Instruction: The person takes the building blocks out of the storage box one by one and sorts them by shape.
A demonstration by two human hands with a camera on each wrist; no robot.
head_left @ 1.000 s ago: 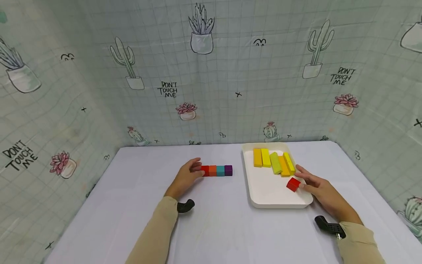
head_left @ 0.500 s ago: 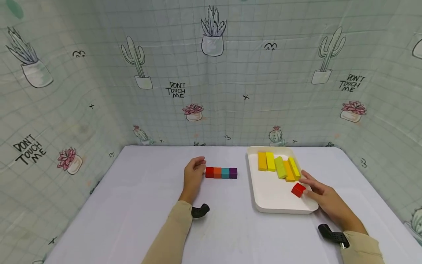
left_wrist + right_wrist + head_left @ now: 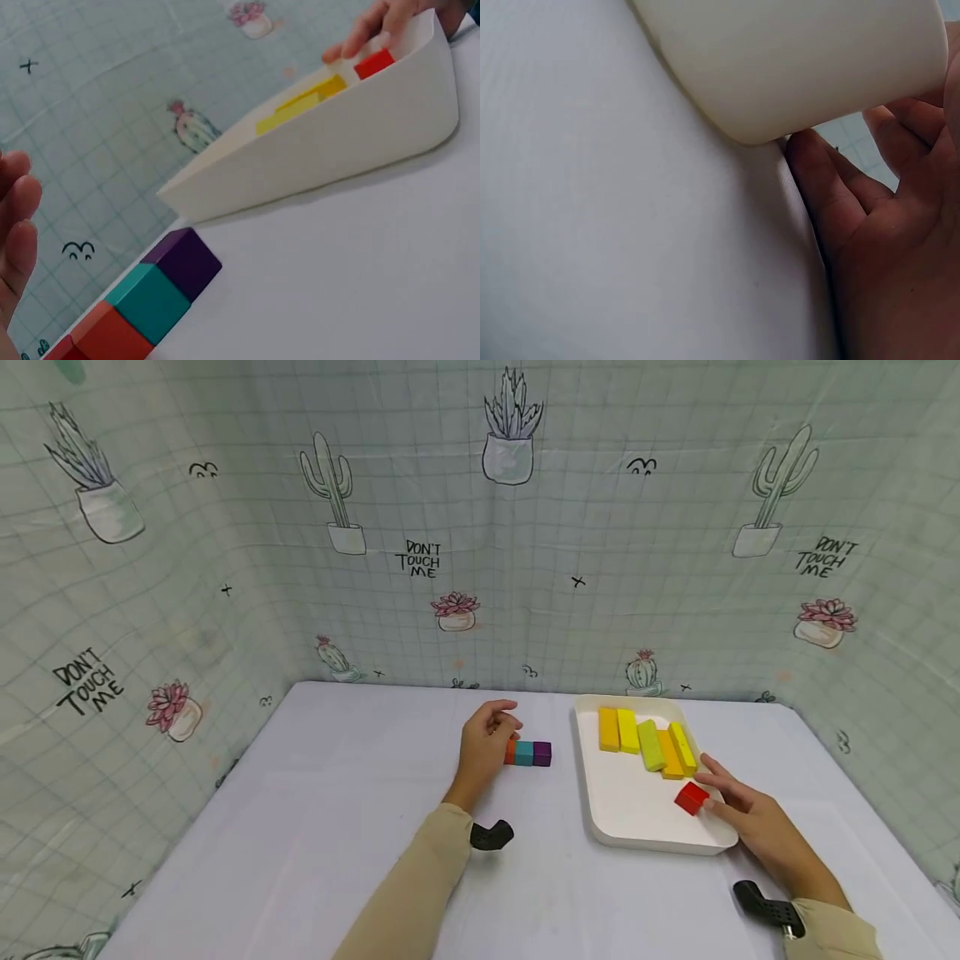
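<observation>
My left hand [image 3: 482, 750] is held over the left end of a short row of cubes, fingers loosely bent and holding nothing. In the left wrist view its fingers [image 3: 21, 202] stand apart from the red cube [image 3: 66, 351], orange cube [image 3: 112, 334], teal cube [image 3: 154, 300] and purple cube [image 3: 184, 262], which sit side by side. The head view hides the red one behind this hand. My right hand [image 3: 761, 827] rests at the right rim of a white tray [image 3: 630, 818], its thumb right by a red block [image 3: 692, 797] lying inside.
Several yellow, orange-yellow and lime blocks, among them a lime block [image 3: 651, 745], lie at the back of the tray. Behind the white table [image 3: 360, 777] hangs a printed cloth [image 3: 585, 518] with cactus drawings. A black wrist mount [image 3: 492, 836] sits below my left hand.
My left hand has come off the left end of the cube row and shifted right, over the red cube. The right hand and the tray's contents stay put. The head view has turned slightly left.
</observation>
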